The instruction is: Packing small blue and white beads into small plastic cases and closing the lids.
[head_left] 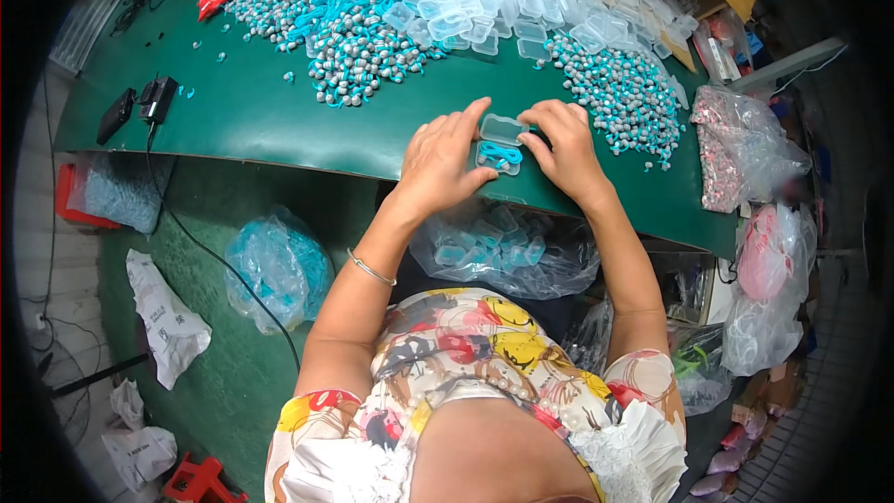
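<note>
A small clear plastic case lies open near the table's front edge, its lid tipped back on the far side. Coiled bright-blue cord sits in its base, with a small grey piece partly visible near it. My left hand is curved around the left side of the case, thumb at the near corner and index finger up by the lid. At the lid's right edge, my right hand pinches it between thumb and fingers.
Heaped grey-and-blue earplugs lie at the back left, more earplugs at the right, and empty clear cases at the back. A bag of blue-filled cases hangs below the table's front edge. Black adapters sit far left.
</note>
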The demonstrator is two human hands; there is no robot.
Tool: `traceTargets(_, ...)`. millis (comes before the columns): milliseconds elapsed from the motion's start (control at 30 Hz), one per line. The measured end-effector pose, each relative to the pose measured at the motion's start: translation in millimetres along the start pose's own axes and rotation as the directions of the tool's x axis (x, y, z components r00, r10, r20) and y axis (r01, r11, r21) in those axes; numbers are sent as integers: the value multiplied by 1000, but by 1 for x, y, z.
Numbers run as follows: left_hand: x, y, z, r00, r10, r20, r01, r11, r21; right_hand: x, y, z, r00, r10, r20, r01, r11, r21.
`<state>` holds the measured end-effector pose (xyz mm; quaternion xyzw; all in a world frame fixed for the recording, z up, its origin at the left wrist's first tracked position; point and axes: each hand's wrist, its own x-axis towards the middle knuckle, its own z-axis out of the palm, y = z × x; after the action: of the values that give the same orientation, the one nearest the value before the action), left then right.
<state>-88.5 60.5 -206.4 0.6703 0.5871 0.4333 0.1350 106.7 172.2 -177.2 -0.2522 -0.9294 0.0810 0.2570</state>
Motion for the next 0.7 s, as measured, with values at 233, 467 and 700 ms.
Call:
traceTargets(233,0,0,-1,995,99,32,-101,992,77,-16,-12,-7,995,-90,-35,95,982,165)
traceTargets(467,-1,3,1,996,84,33,-87,989,115,-50,-29,8,974,110,-199,-111,994,7)
traceTargets(700,-3,1,4,992,124,-7,-123,987,99,-58,-39,19,986,58,-159,-78,989,-126)
